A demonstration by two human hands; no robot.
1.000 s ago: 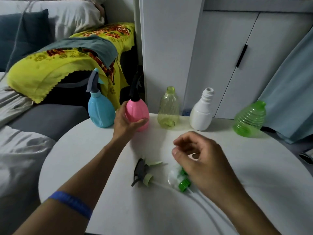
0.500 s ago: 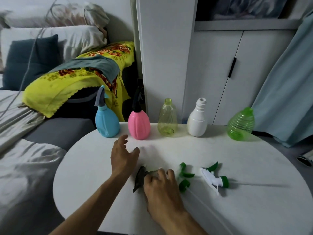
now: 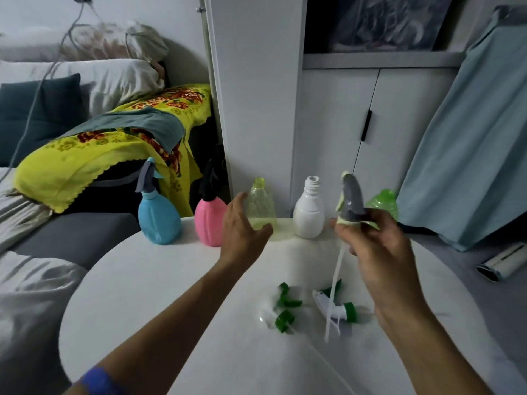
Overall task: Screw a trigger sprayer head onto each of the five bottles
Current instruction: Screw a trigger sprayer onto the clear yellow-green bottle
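Note:
Five bottles stand in a row at the far edge of the round white table (image 3: 171,295). The blue bottle (image 3: 158,218) and the pink bottle (image 3: 209,220) carry dark sprayer heads. The yellow-green bottle (image 3: 261,206), the white bottle (image 3: 309,215) and the green ribbed bottle (image 3: 383,203) have bare necks. My right hand (image 3: 376,252) holds a grey sprayer head (image 3: 352,201) upright, its white tube hanging down. My left hand (image 3: 242,232) is spread open in front of the yellow-green bottle. Two sprayer heads lie on the table: a clear one with green parts (image 3: 281,309) and a white one with a green collar (image 3: 338,309).
A sofa with a yellow floral cloth (image 3: 85,161) and cushions sits left of the table. White cabinet doors (image 3: 336,138) stand behind the bottles. A pale blue curtain (image 3: 470,152) hangs at the right, with a rolled object (image 3: 503,263) on the floor beneath it.
My right hand picked the grey sprayer head up off the table and raised it. My left hand moved from the table toward the yellow-green bottle. The camera tilted up.

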